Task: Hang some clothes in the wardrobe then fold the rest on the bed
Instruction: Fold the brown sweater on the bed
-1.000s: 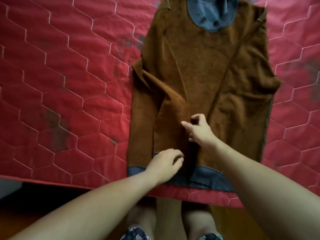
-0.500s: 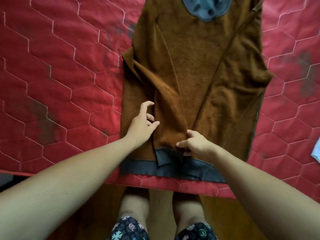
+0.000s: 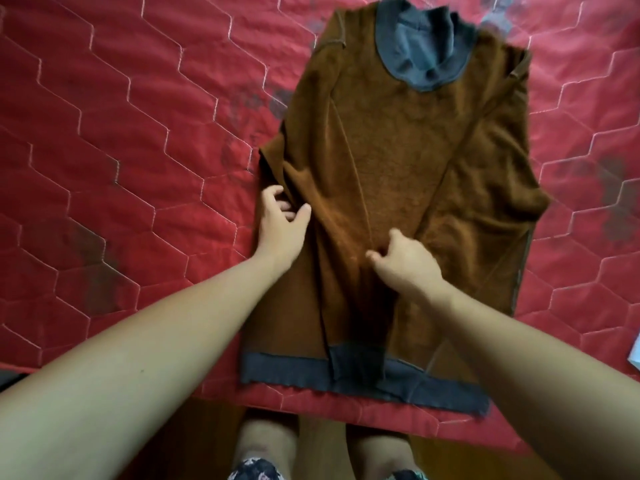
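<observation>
In the head view, a brown sweater (image 3: 398, 161) is seen laid flat on the bed (image 3: 121, 133), whose red cover is quilted in hexagons. The grey collar (image 3: 412, 53) is turned to the far side, and the grey hem band (image 3: 287, 372) lies at the near edge of the mattress. Both sleeves are already brought in over the body: the folded-in sleeve (image 3: 343, 237) runs down the middle toward the hem, and the other sleeve (image 3: 485, 181) is laid slantwise on the right. The left hand (image 3: 280, 226) is set at the left side edge of the garment, its fingers curled into a ridge of fabric with the thumb laid on top, so its grip is taken to be closed on the cloth. The right hand (image 3: 405, 265) is placed on the lower part of the folded-in sleeve, thumb and forefinger drawn together on the fabric in what is read as a pinch. A small white item (image 3: 636, 355) is cut off at the right border and cannot be identified. The step in hand is judged to be the tidying of the left side fold before the sweater is doubled over. It is best done if the bunched ridge under the left hand is drawn outward and flattened and the sleeve is laid straight, parallel to the side edge, so that no lump is trapped when the hem is carried up toward the collar. The thick, fleecy cloth is likely to spring back, so each crease should be pressed down with a flat palm.
</observation>
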`<act>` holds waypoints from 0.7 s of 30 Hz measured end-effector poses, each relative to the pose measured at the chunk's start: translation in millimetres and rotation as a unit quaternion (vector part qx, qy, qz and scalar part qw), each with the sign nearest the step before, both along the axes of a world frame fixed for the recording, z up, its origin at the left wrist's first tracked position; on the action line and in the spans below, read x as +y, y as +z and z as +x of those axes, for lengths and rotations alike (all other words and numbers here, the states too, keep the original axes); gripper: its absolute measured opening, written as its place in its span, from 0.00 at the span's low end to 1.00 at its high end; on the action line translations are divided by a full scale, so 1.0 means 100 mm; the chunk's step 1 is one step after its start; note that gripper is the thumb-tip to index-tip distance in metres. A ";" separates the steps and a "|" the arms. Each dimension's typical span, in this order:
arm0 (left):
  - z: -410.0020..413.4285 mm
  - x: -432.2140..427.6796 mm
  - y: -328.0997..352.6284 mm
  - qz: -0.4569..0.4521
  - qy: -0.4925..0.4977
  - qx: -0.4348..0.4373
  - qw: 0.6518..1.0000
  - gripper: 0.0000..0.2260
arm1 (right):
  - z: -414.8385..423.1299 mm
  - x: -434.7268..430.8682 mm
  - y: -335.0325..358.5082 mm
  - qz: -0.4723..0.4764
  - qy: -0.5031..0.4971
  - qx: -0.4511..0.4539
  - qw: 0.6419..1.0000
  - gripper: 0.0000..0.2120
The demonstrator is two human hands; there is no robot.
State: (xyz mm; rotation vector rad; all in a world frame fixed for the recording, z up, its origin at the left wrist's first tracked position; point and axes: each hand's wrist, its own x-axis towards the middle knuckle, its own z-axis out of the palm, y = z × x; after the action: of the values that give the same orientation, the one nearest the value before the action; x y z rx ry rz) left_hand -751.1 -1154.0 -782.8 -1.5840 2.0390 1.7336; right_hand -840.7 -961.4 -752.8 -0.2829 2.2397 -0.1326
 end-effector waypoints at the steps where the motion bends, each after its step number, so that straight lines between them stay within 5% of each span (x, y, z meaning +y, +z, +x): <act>1: -0.14 -0.11 0.00 0.008 0.044 0.011 0.999 0.25 | -0.17 -0.16 -0.02 -0.036 -0.017 0.021 0.999 0.18; 7: -0.71 -0.67 -0.04 0.110 0.174 0.040 0.978 0.28 | -1.28 -1.39 -0.28 -0.262 -0.240 -0.033 0.934 0.25; 10: -0.85 -0.87 -0.09 0.162 0.209 0.041 0.964 0.17 | -1.63 -1.95 -0.30 -0.295 -0.296 -0.080 0.905 0.24; 14: -0.83 -1.02 -0.13 0.275 0.193 0.057 0.940 0.14 | -1.82 -2.41 -0.35 -0.289 -0.342 -0.145 0.882 0.27; 17: -0.73 -1.15 -0.17 0.293 0.170 0.051 0.939 0.17 | -1.89 -2.66 -0.31 -0.286 -0.291 -0.077 0.910 0.24; 21: -0.67 -1.25 -0.28 0.243 0.266 0.089 0.929 0.18 | -2.09 -2.93 -0.32 -0.245 -0.105 0.056 0.962 0.25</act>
State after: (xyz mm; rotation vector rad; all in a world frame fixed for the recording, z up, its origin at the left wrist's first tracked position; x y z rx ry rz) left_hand -817.9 -1279.2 -810.9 -1.9515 1.1144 2.3858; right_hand -1049.4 -1254.8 -785.0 -0.3193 2.3179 -0.8104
